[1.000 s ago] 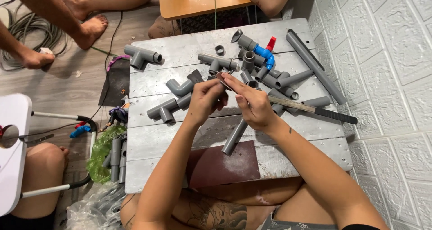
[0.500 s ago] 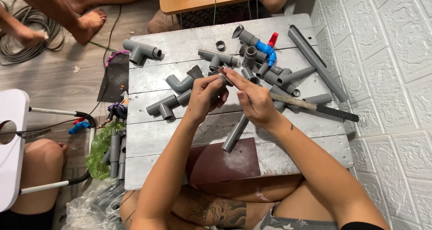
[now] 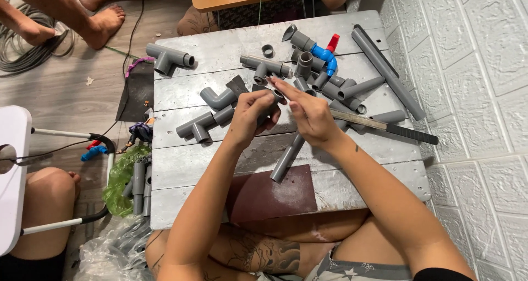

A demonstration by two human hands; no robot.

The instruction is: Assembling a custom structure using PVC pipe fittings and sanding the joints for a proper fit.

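Observation:
My left hand [image 3: 248, 115] grips a short grey pipe fitting [image 3: 273, 98] just above the silver-painted plank table [image 3: 220, 50]. My right hand [image 3: 311, 113] meets it from the right, with thumb and forefinger pinched at the fitting's open end. Whether those fingers also hold something small is hidden. Under both hands lies a straight grey pipe [image 3: 287, 159], pointing toward me. A long flat file with a dark handle [image 3: 388, 127] rests on the table beside my right wrist.
Several grey elbows and tees lie scattered over the table, with a blue valve with a red handle [image 3: 325, 53] and a long grey pipe [image 3: 388, 72] at the right. A dark red sheet [image 3: 275, 196] lies at the near edge. Other people's feet [image 3: 102, 22] and cables are on the floor to the left.
My hands stay together on the fitting, with the right fingers shifting at its mouth. The other person's feet at the top left have moved.

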